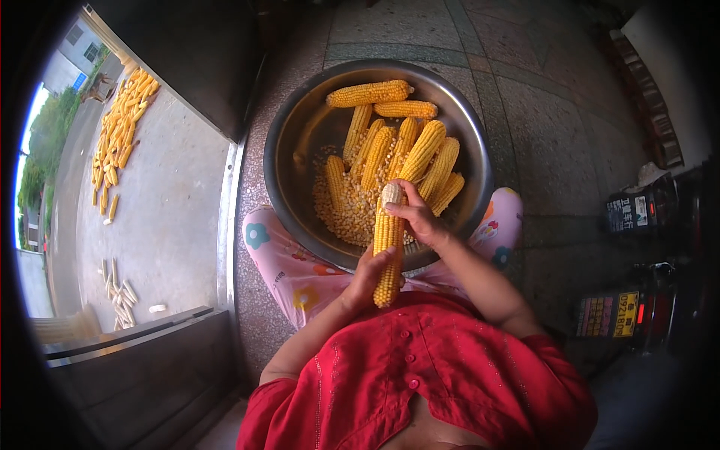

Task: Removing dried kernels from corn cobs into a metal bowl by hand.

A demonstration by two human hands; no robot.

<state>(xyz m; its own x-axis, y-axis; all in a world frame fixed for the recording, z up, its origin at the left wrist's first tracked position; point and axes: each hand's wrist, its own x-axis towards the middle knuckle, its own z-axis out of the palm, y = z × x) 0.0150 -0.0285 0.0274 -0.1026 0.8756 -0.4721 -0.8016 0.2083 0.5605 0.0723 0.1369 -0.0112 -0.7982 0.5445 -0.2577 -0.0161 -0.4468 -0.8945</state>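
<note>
An ear of dried yellow corn (388, 239) is held between both hands over the near rim of a wide metal basin (298, 121). Its far end is stripped to pale bare cob; the rest still carries kernels. My left hand (368, 275) grips the lower part, thumb across the kernels. Around the stripped end, my right hand (416, 211) has its fingers curled, with the thumb on the cob's near side. Inside the basin, several whole corn ears (377, 157) lean together at the middle and right. Loose kernels (351, 225) cover the bottom near me.
The basin stands between my knees on a speckled stone floor (540, 112). Through the doorway at left, a heap of corn ears (121, 126) and a smaller pile of bare cobs (119, 298) lie on concrete. Parked vehicles with plates (624, 315) are at right.
</note>
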